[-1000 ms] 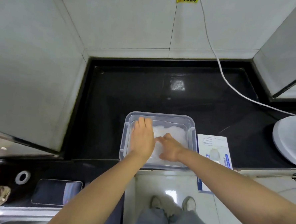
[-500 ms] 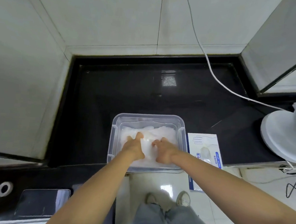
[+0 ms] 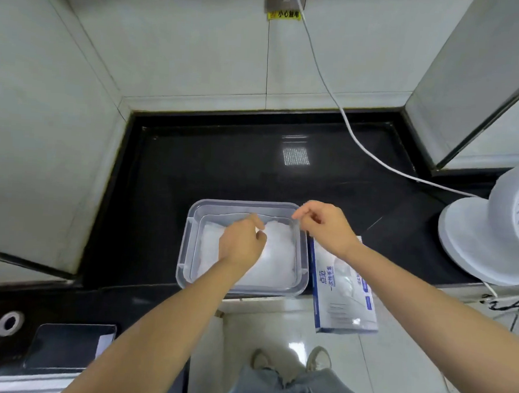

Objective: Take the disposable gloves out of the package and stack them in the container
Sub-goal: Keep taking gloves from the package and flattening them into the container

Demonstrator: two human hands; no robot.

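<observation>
Fingers of our left hand (image 3: 240,244) are curled into the gloves (image 3: 278,258) piled in the container (image 3: 188,246), looks like pinching the top one; our right hand (image 3: 326,227) has fingertips pinched over the far corner, can't tell on what. Thin film clings, so lifting could drag the pile out, and bumping that overhanging package (image 3: 343,292) could knock it off the counter (image 3: 253,171)

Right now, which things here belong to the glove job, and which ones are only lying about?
Part of the job:
- clear container
- gloves stacked in it
- glove package beside it
- left hand, right hand, both over the container

Just lying about:
- white fan
- white cable
- dark phone
</observation>
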